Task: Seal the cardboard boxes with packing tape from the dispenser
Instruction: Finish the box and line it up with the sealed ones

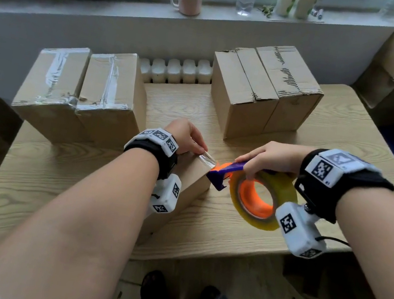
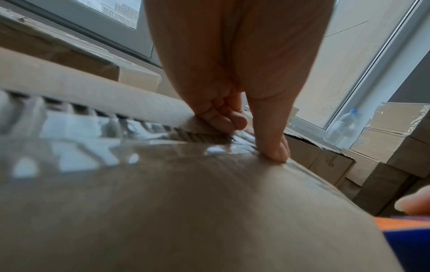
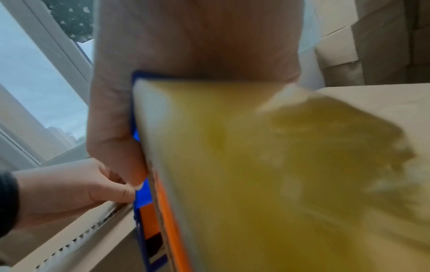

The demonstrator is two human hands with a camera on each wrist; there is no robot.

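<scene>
Head view, item one: my left hand (image 1: 184, 135) presses the clear tape strip (image 1: 207, 158) onto the top of the nearest cardboard box (image 1: 191, 182), thumb (image 2: 274, 145) flat, other fingers curled against the flap seam. Item two: my right hand (image 1: 271, 158) grips the purple-and-orange tape dispenser (image 1: 228, 174), fingers wrapped over its yellowish roll (image 1: 264, 199), at the box's right edge. Item three: two taped boxes (image 1: 78, 87) on the bench (image 1: 204, 223) at back left; two untaped boxes (image 1: 265, 90) at back right. Item four: mug (image 1: 187, 0) on the windowsill.
</scene>
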